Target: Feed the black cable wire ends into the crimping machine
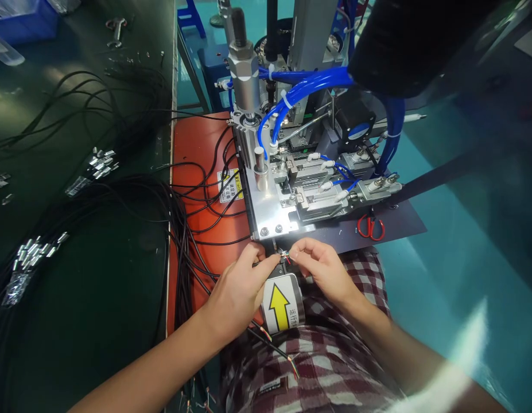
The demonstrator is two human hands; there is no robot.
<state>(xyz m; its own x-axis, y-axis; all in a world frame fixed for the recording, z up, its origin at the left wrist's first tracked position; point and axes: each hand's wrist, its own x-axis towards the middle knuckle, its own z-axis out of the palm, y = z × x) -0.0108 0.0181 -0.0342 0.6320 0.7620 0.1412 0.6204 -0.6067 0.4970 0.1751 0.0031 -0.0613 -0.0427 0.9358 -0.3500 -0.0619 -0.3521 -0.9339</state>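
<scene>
1. Plate: white face, bold yellow arrow outlined in black, pointing toward the machine. Beside the arrow, sideways Chinese characters appear to read 运行方向; the last is hard to make out.
2. Label: yellow and white, with black Chinese characters too small to read surely; lies on the orange mat beside the machine.
3. Patch: dark, sewn on the checked cloth; its lettering is not legible.
4. Wires: thin, several colours, red and green among them; located between the fingertips, at the machine's front edge, just beyond the plate. Finer detail is too small to tell.
5. Right hand: thumb and forefinger pinched on the wires.
6. Left hand: thumb tip at the wires; cannot tell whether it grips them. The two hands nearly meet.
7. Black cables: bundled left of the hands, across the mat.
8. Scissors: red handles, right of the machine's front.
</scene>
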